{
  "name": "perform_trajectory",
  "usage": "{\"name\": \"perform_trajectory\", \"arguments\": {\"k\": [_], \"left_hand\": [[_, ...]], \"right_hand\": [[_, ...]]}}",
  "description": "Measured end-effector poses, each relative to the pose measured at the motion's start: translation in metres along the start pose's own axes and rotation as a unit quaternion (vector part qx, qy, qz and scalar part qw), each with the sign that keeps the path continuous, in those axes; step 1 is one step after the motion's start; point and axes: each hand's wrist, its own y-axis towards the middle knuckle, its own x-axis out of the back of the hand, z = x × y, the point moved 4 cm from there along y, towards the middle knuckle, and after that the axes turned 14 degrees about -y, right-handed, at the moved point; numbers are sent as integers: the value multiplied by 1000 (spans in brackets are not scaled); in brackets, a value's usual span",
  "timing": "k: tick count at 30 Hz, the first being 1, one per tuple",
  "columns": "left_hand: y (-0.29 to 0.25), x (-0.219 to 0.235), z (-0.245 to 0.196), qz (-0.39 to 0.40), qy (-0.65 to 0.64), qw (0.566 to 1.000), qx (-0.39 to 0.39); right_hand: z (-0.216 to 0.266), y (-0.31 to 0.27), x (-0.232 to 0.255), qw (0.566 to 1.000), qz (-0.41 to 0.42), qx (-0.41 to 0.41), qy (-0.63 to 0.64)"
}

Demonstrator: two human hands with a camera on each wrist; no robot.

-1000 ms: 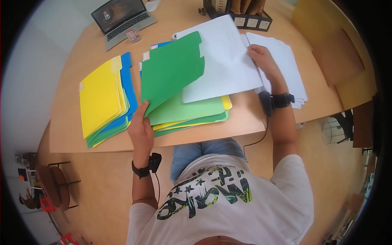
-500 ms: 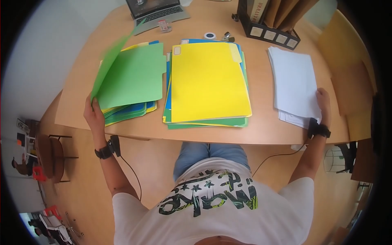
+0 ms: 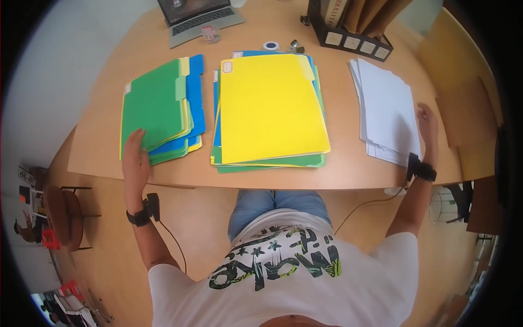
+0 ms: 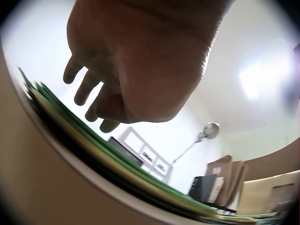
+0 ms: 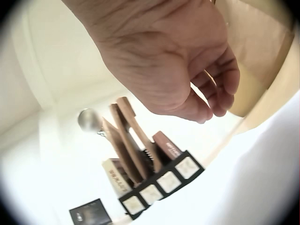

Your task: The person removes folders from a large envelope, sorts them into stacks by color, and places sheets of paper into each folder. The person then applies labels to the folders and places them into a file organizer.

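My left hand is over the near left corner of the left stack, whose top is a dark green folder. In the left wrist view its fingers hang relaxed and spread above the folder edges, gripping nothing. A yellow folder tops the middle stack, with blue and green folders under it. On the right lies a pile of white papers. Right beside that pile is my right hand, holding nothing. Its fingers curl loosely in the right wrist view.
A laptop stands at the back left of the table, with a small red-and-white item in front. Behind the middle stack are a roll of tape and a metal clip. A black file holder with brown folders stands at the back right.
The green folder has gone from my left hand onto the left stack, lying flat and released. My right hand has brought a white sheet to the paper pile and let go.
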Motion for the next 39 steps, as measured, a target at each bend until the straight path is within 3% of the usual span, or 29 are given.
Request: {"name": "perform_trajectory", "arguments": {"k": [2,5,8,10,12,15,18,20,24,27,30,35,39], "left_hand": [[8,-28,-51,66,-69,995,-41],[13,-76,-96,141,-103,973,-154],[21,-106,-138,201,-46,965,-164],[27,-118,-149,228,-34,960,-159],[32,-123,-152,253,-24,956,-147],[39,-124,-154,275,-16,951,-141],[43,-122,-152,278,-37,947,-156],[43,-121,-151,286,-81,944,-143],[33,-123,-151,217,-76,961,-153],[23,-125,-152,171,-69,970,-158],[14,-128,-144,126,-88,976,-154],[9,-128,-138,73,-142,976,-148],[7,-127,-142,79,-120,977,-158]], "right_hand": [[57,2,21,967,79,2,241],[135,10,29,926,154,90,332],[197,6,13,875,203,162,409],[232,1,-2,866,238,202,392],[259,-10,-12,854,293,180,389],[275,-19,-37,855,299,218,363],[274,-25,-41,850,325,175,375],[268,-27,-43,817,341,127,447],[266,-33,-39,790,366,77,485],[271,-36,-45,813,407,112,402],[280,-37,-32,903,339,137,225],[293,-45,-20,910,352,147,160],[303,-51,-16,909,341,180,156]]}}
